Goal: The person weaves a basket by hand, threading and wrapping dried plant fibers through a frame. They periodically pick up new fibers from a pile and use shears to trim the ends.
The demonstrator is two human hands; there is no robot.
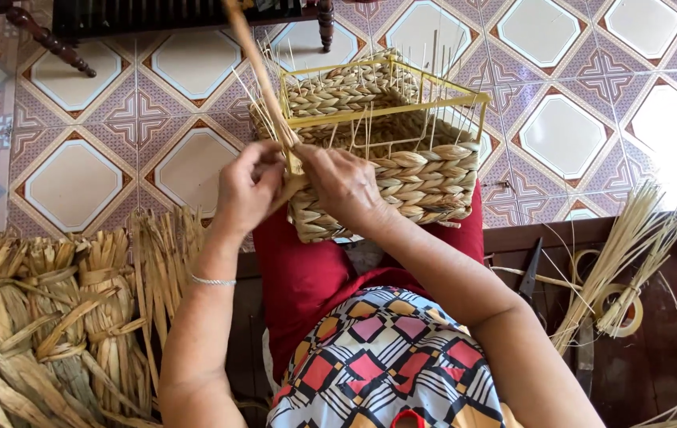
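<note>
Both hands meet at the near left corner of a half-woven basket [402,166] that rests on the person's lap, just above frame centre. Her left hand [247,190] is curled closed, thumb and fingers pinching a long flat reed strand [263,79] that runs up toward 11 o'clock and out of the top edge. Her right hand [346,186] is also closed, its fingers pressed against the basket corner and gripping the lower end of the same strand where it enters the weave.

The basket is a rectangular container built on a yellow wire frame [402,99], whose top rail stands bare above the work. Thick braided fibre rows cover its lower walls, and thin pale upright stakes poke up all around the rim. Inside, only more braided weave shows along the far wall; nothing else can be made out in it.

At 8 o'clock lies a heap of dried fibre bundles [53,317]. At 4 o'clock, on a dark wooden surface [663,357], lie a sheaf of thin straw stakes [623,254], a roll of tape [619,305] and a pair of scissors [530,273]. Patterned floor tiles [77,182] fill the background.
</note>
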